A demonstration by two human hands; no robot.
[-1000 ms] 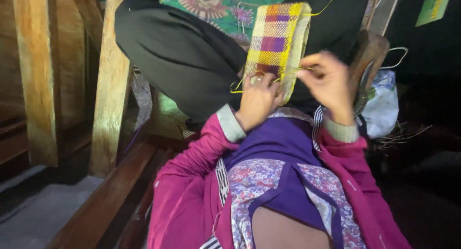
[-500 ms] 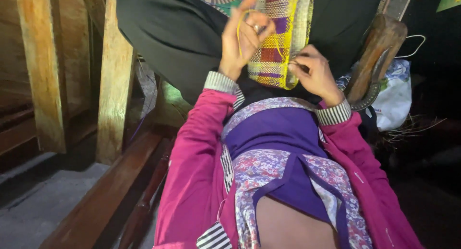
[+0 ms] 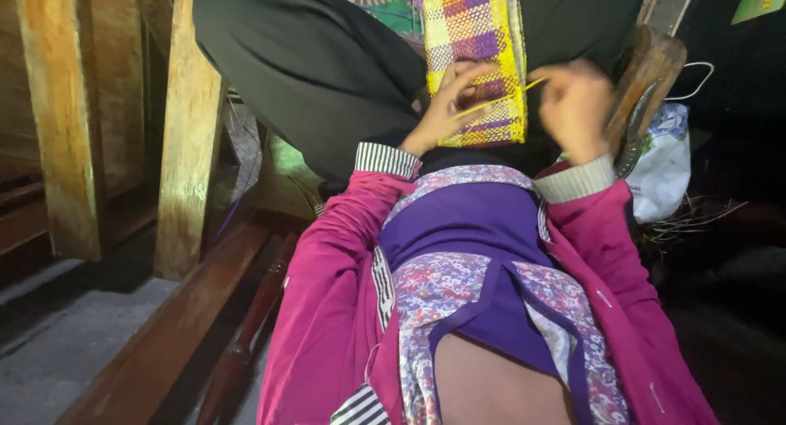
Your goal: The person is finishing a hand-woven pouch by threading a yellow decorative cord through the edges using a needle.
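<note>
The woven plaid mat (image 3: 477, 61), yellow and purple, stands upright at about twelve o'clock from the person's lap, propped against the dark trousered knee (image 3: 311, 65). The left hand (image 3: 442, 110) lies against its front face with the fingers (image 3: 468, 74) spread flat over the weave, pressing rather than pinching. The right hand (image 3: 573, 106), at one o'clock, is curled shut; it looks to be pinching the end of a thin yellow strip (image 3: 499, 99) that runs across toward the left hand, though motion blur makes the grip hard to confirm.

The main risk is the strip. If the right hand pulls at a sharp angle, the strip could kink or snap where it enters the weave, and a slack pull would leave a loose, uneven row. The mat is only braced by an open palm and the knee, so a hard tug toward three o'clock could twist it off the leg. Loose strands (image 3: 688, 220) near the white bag (image 3: 663, 159) at three o'clock could snag the pink sleeve (image 3: 606, 237)
</note>
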